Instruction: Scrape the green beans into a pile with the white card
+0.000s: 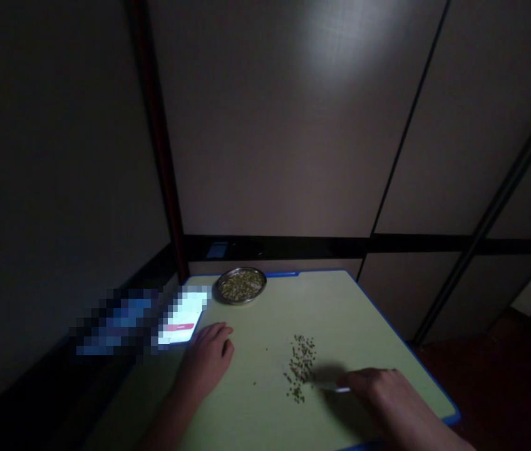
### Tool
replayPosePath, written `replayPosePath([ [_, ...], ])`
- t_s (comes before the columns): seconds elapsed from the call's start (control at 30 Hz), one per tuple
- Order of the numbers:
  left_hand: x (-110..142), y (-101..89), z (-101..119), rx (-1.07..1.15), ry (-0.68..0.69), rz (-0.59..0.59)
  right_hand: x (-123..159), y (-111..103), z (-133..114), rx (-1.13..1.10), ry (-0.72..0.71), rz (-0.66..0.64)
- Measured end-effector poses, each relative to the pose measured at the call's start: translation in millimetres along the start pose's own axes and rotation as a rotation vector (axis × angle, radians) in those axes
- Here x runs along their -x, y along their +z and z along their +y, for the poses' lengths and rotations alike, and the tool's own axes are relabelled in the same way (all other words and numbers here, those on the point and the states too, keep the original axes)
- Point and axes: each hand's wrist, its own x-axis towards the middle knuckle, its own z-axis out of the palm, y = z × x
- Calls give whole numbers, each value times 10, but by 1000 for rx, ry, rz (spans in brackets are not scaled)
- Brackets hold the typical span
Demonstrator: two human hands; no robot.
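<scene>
My right hand (378, 391) is closed around a thin, pale, shiny utensil (338, 388) whose exact kind I cannot make out. Its far end reaches the right edge of a loose patch of small dark-green grains (302, 363), which look like mung beans, on the pale green tabletop (247, 413). To the left, my left hand (211, 351) rests on the table beside a bright screen (185, 316), holding nothing, with its fingers loosely apart. A round metal plate (220, 295) filled with green and whitish grains stands at the table's far left corner.
A raised blue edge (382, 307) runs around the table. Behind it rises a wall of dark panels (275, 138) with a black horizontal band (293, 246). Stray grains lie between my hands. Reddish floor (505, 369) shows at the right.
</scene>
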Motion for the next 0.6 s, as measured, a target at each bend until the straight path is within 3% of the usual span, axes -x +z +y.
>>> replayPosePath([
  [0.23,-1,-13,8,0,0,-10,-56,51,-33,-14,-73,104],
  [0.6,9,-15,19,0,-1,3,35,132,-30,38,-238,65],
])
